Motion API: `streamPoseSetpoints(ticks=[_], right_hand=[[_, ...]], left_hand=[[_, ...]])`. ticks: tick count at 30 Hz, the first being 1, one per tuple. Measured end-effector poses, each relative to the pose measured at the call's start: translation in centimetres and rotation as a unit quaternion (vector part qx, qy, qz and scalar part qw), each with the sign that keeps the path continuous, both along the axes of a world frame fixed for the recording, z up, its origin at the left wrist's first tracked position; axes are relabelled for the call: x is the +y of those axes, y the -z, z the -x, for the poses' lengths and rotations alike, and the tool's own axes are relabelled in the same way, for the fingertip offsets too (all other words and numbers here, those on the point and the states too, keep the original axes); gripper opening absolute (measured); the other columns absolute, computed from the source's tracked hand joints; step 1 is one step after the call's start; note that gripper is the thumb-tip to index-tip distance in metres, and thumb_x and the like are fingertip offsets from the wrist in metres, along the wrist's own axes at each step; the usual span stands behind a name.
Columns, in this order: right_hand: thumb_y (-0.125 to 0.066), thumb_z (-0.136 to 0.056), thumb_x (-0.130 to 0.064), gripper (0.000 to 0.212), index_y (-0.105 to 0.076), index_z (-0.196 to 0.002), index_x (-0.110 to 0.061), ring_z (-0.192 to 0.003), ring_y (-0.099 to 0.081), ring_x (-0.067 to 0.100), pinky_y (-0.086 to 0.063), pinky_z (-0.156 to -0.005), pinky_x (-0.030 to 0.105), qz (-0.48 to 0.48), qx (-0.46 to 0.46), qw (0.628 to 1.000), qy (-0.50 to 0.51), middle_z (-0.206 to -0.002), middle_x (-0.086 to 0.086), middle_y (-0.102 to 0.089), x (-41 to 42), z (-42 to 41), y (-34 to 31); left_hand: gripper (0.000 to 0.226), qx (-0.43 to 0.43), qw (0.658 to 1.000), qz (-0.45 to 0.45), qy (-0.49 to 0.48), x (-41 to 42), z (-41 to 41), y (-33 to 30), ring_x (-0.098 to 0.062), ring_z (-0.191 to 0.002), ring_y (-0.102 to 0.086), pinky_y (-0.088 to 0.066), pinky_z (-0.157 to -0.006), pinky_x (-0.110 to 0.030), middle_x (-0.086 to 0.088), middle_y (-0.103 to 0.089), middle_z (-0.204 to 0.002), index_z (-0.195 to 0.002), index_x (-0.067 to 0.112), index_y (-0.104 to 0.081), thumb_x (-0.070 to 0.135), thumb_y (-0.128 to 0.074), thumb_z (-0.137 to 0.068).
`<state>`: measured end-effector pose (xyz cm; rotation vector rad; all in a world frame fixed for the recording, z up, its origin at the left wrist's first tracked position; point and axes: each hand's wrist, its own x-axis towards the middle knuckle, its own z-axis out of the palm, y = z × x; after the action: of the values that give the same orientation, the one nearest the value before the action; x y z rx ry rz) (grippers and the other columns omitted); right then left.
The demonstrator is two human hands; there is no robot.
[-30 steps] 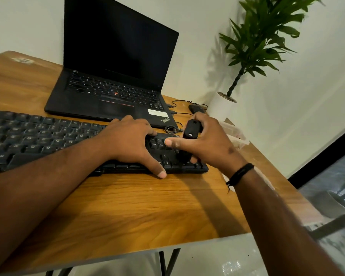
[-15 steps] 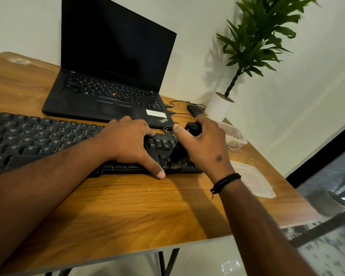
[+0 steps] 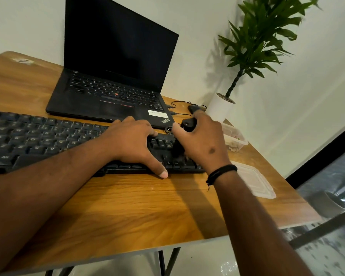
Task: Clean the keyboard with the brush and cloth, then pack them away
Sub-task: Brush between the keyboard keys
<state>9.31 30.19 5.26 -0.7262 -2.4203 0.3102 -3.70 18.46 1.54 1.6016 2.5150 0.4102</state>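
Since a second ago the right hand (image 3: 204, 140) has tilted the brush (image 3: 184, 136) and drawn it slightly toward the tabletop's (image 3: 127, 206) near edge. The keyboard (image 3: 38, 140) lies across the tabletop's left and middle, its right end under both hands. Risk: hard strokes could shove the keyboard or pop a keycap. The left hand (image 3: 131, 144) presses flat, fingers released; the right grip clenches the brush handle, bristles down on the keys.
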Motion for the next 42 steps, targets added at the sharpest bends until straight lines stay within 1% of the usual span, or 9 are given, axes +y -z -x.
streamPoseSetpoints(ticks=[3, 9, 14, 17, 19, 24, 32, 37, 42], right_hand=[[-0.065, -0.088, -0.040, 0.028, -0.052, -0.087, -0.015, -0.055, -0.067, 0.015, -0.053, -0.044, 0.026, 0.133, 0.023, 0.989, -0.060, -0.079, 0.005, -0.066, 0.1, 0.0, -0.2], [-0.063, -0.083, -0.046, 0.041, -0.057, -0.106, -0.012, -0.085, -0.059, 0.027, -0.051, -0.070, 0.036, -0.074, -0.081, 0.982, 0.152, -0.093, 0.008, -0.064, 4.1, -1.2, -0.9], [-0.064, -0.085, -0.041, 0.026, -0.053, -0.089, -0.018, -0.063, -0.051, 0.007, -0.035, -0.052, 0.020, -0.049, -0.056, 0.997, 0.017, -0.072, -0.008, -0.055, 1.7, 0.2, -0.4], [-0.065, -0.088, -0.034, 0.023, -0.050, -0.082, -0.018, -0.054, -0.065, 0.017, -0.053, -0.045, 0.027, 0.077, -0.009, 0.995, -0.067, -0.072, 0.003, -0.065, 0.7, 0.8, -0.7], [-0.064, -0.087, -0.035, 0.024, -0.051, -0.088, -0.016, -0.057, -0.069, 0.025, -0.058, -0.047, 0.033, 0.128, 0.000, 0.990, -0.063, -0.077, 0.006, -0.067, 1.4, 0.7, -0.7], [-0.063, -0.085, -0.038, 0.034, -0.057, -0.106, -0.011, -0.078, -0.052, 0.021, -0.039, -0.062, 0.026, -0.060, -0.039, 0.994, 0.088, -0.083, -0.001, -0.055, 4.6, 0.3, -0.8], [-0.065, -0.086, -0.029, 0.019, -0.051, -0.088, -0.016, -0.058, -0.071, 0.024, -0.061, -0.052, 0.035, 0.180, 0.025, 0.983, -0.039, -0.083, 0.005, -0.066, 3.0, 1.9, -0.6], [-0.064, -0.078, -0.035, 0.025, -0.052, -0.091, -0.017, -0.070, -0.064, 0.023, -0.055, -0.058, 0.032, 0.045, 0.049, 0.996, 0.060, -0.077, -0.004, -0.058, 5.4, 1.9, 0.0], [-0.070, -0.077, -0.031, 0.027, -0.056, -0.089, -0.011, -0.073, -0.058, 0.014, -0.053, -0.055, 0.030, 0.064, 0.053, 0.995, -0.048, -0.076, -0.003, -0.054, 3.9, 2.9, 0.0]], left_hand=[[0.145, -0.003, 1.000, -0.003, 0.000, -0.1, 0.1, 0.1, -0.020, -0.135, -0.035, -0.034, -0.108, -0.049, 0.015, -0.039, -0.152, -0.150, 0.033, -0.041, 0.105, -0.046, -0.025], [0.147, -0.008, 1.000, -0.004, 0.000, -0.1, 0.0, 0.0, -0.020, -0.133, -0.035, -0.033, -0.109, -0.049, 0.015, -0.040, -0.150, -0.150, 0.032, -0.041, 0.104, -0.043, -0.022], [0.147, 0.002, 1.000, -0.001, -0.002, 0.0, 0.0, 0.0, -0.020, -0.134, -0.035, -0.034, -0.108, -0.048, 0.015, -0.039, -0.152, -0.150, 0.033, -0.040, 0.105, -0.041, -0.022], [0.144, 0.008, 1.000, -0.001, -0.001, 0.0, 0.1, 0.1, -0.020, -0.134, -0.035, -0.034, -0.105, -0.047, 0.015, -0.038, -0.153, -0.150, 0.034, -0.040, 0.106, -0.044, -0.025], [0.145, 0.008, 1.000, -0.003, -0.003, 0.0, 0.1, 0.1, -0.020, -0.134, -0.035, -0.034, -0.107, -0.047, 0.015, -0.039, -0.152, -0.150, 0.034, -0.040, 0.106, -0.043, -0.024], [0.147, 0.003, 1.000, -0.003, -0.002, 0.0, 0.0, 0.1, -0.021, -0.134, -0.035, -0.034, -0.108, -0.049, 0.015, -0.039, -0.151, -0.150, 0.032, -0.040, 0.105, -0.042, -0.023], [0.147, 0.009, 1.000, 0.000, -0.004, 0.0, 0.0, 0.0, -0.021, -0.136, -0.034, -0.032, -0.108, -0.048, 0.015, -0.038, -0.153, -0.151, 0.033, -0.040, 0.106, -0.042, -0.023], [0.145, 0.002, 1.000, -0.005, -0.004, -0.1, 0.0, 0.1, -0.020, -0.134, -0.035, -0.032, -0.108, -0.048, 0.016, -0.040, -0.150, -0.150, 0.034, -0.041, 0.105, -0.044, -0.023], [0.144, 0.010, 1.000, 0.000, -0.003, 0.0, 0.0, 0.0, -0.021, -0.133, -0.036, -0.034, -0.106, -0.047, 0.014, -0.041, -0.151, -0.149, 0.033, -0.041, 0.105, -0.042, -0.024]])
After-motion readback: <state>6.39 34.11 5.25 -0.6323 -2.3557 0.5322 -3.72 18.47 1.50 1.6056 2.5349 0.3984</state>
